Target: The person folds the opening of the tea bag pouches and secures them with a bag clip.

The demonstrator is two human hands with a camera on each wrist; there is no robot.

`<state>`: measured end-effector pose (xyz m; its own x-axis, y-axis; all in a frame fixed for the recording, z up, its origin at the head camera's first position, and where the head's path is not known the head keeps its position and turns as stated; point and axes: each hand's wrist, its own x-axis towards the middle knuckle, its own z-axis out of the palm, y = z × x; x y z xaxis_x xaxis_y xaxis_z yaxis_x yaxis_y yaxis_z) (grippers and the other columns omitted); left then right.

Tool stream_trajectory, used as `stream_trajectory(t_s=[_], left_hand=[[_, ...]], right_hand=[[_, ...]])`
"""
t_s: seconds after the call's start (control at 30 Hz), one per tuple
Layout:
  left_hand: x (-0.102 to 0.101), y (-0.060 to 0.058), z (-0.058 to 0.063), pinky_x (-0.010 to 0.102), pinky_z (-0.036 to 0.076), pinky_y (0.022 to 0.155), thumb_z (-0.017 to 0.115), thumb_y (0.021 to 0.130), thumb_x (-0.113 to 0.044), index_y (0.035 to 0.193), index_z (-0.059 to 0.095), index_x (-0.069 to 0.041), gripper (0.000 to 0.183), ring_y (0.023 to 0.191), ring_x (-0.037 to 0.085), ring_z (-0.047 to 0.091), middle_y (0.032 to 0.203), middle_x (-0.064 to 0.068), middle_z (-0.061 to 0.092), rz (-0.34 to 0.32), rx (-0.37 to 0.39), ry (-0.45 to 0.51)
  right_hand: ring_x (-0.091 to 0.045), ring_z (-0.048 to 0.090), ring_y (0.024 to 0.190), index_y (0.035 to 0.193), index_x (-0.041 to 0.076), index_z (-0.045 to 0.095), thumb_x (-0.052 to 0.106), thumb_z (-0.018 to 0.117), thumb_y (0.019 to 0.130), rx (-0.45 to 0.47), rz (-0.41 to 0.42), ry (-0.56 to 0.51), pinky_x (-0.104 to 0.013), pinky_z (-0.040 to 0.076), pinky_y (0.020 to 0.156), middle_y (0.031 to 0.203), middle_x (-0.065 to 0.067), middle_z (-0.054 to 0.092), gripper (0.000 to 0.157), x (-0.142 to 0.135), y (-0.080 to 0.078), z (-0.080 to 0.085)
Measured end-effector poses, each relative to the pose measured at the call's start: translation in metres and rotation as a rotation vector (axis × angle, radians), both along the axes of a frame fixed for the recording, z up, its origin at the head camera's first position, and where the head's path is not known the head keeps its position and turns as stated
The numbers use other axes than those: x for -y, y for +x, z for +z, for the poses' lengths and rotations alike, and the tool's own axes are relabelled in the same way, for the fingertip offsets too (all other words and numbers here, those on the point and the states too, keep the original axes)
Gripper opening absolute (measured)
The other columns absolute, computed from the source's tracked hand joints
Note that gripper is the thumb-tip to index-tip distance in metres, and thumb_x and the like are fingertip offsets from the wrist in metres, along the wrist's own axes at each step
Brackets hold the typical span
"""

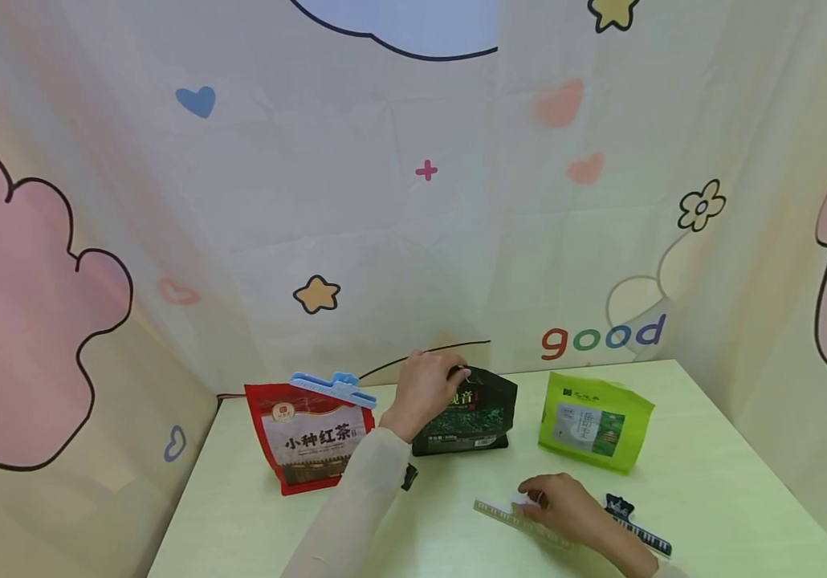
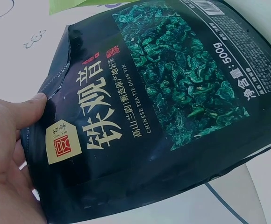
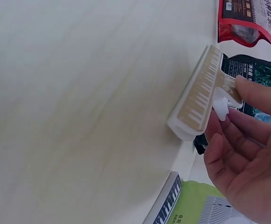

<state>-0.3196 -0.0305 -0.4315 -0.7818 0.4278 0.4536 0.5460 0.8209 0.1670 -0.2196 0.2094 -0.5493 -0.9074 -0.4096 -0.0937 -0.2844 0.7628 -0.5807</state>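
Observation:
My left hand (image 1: 424,389) grips the top edge of a black tea bag (image 1: 473,425) standing at the back middle of the table. In the left wrist view, the thumb lies on the front of that bag (image 2: 98,182), near its creased top corner. Lower on the table, my right hand (image 1: 565,507) pinches a gold-and-white bag clip (image 1: 494,511) with piano-key markings. The right wrist view shows thumb and fingers on the handle of this clip (image 3: 198,95), its long bar pointing away from the palm.
A red tea bag (image 1: 312,449) stands left with a blue clip (image 1: 334,389) across its top. At right stands a green tea bag (image 1: 590,421). A black piano-key clip (image 1: 646,536) lies beside my right hand. A small black object (image 1: 409,477) is partly hidden by my left sleeve.

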Motion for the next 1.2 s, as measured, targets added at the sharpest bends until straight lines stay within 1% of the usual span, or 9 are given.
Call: stream_trajectory(t_s=[0.23,0.33,0.4,0.53,0.67,0.87,1.1,1.2], left_hand=[[0.0,0.0,0.002,0.032,0.049,0.079,0.062,0.096,-0.036,0.107,0.075,-0.023,0.021,0.086,0.013,0.07,0.099,-0.007,0.076,-0.006,0.002,0.006],[0.0,0.0,0.003,0.032,0.049,0.08,0.062,0.096,-0.035,0.107,0.075,-0.023,0.021,0.086,0.013,0.07,0.099,-0.007,0.076,-0.008,0.006,0.004],[0.001,-0.001,0.003,0.033,0.049,0.081,0.061,0.096,-0.036,0.108,0.075,-0.023,0.022,0.087,0.013,0.07,0.1,-0.006,0.076,-0.007,0.008,0.0],[0.001,-0.001,0.003,0.033,0.05,0.081,0.062,0.096,-0.036,0.108,0.075,-0.022,0.022,0.087,0.013,0.07,0.1,-0.006,0.076,-0.01,0.002,0.003],[0.0,-0.001,0.002,0.033,0.05,0.08,0.062,0.096,-0.035,0.107,0.075,-0.022,0.021,0.086,0.013,0.07,0.1,-0.006,0.076,-0.016,-0.002,0.007],[-0.001,-0.001,0.001,0.032,0.049,0.08,0.062,0.096,-0.036,0.107,0.075,-0.023,0.021,0.086,0.013,0.07,0.1,-0.007,0.076,-0.009,0.012,0.003],[0.0,0.0,0.001,0.032,0.049,0.081,0.061,0.096,-0.036,0.108,0.075,-0.023,0.022,0.087,0.013,0.07,0.101,-0.007,0.076,-0.002,0.024,0.004],[0.0,0.0,0.002,0.033,0.05,0.082,0.062,0.096,-0.036,0.108,0.075,-0.022,0.023,0.089,0.013,0.07,0.102,-0.006,0.076,0.001,0.028,0.005]], right_hand=[[-0.003,0.059,0.075,0.102,0.007,0.076,0.033,0.076,0.085,-0.029,0.054,0.023,-0.028,0.049,0.065,0.09,0.003,0.071,0.031,0.001,-0.001,0.002],[-0.005,0.06,0.076,0.102,0.007,0.075,0.034,0.075,0.086,-0.037,0.049,0.031,-0.029,0.05,0.067,0.091,0.003,0.071,0.031,0.003,-0.002,0.004],[-0.004,0.057,0.075,0.104,0.007,0.075,0.033,0.074,0.086,-0.041,0.037,0.031,-0.028,0.049,0.066,0.091,0.003,0.07,0.031,0.004,-0.003,0.007],[-0.002,0.055,0.073,0.105,0.007,0.074,0.031,0.073,0.087,-0.051,0.036,-0.001,-0.025,0.047,0.064,0.089,0.004,0.07,0.03,0.006,-0.005,0.013],[0.0,0.058,0.075,0.105,0.008,0.073,0.028,0.075,0.086,-0.074,0.033,-0.018,-0.024,0.049,0.065,0.09,0.005,0.07,0.027,0.006,-0.006,0.019],[-0.001,0.06,0.078,0.105,0.01,0.073,0.027,0.077,0.084,-0.112,-0.008,-0.034,-0.023,0.049,0.067,0.092,0.007,0.069,0.027,0.003,-0.007,0.031],[-0.005,0.06,0.082,0.106,0.012,0.072,0.024,0.077,0.084,-0.15,-0.095,-0.052,-0.02,0.046,0.064,0.092,0.008,0.069,0.025,-0.001,-0.008,0.048],[-0.007,0.061,0.083,0.107,0.012,0.072,0.022,0.076,0.085,-0.198,-0.114,-0.069,-0.019,0.047,0.064,0.094,0.006,0.07,0.025,-0.002,-0.009,0.056]])
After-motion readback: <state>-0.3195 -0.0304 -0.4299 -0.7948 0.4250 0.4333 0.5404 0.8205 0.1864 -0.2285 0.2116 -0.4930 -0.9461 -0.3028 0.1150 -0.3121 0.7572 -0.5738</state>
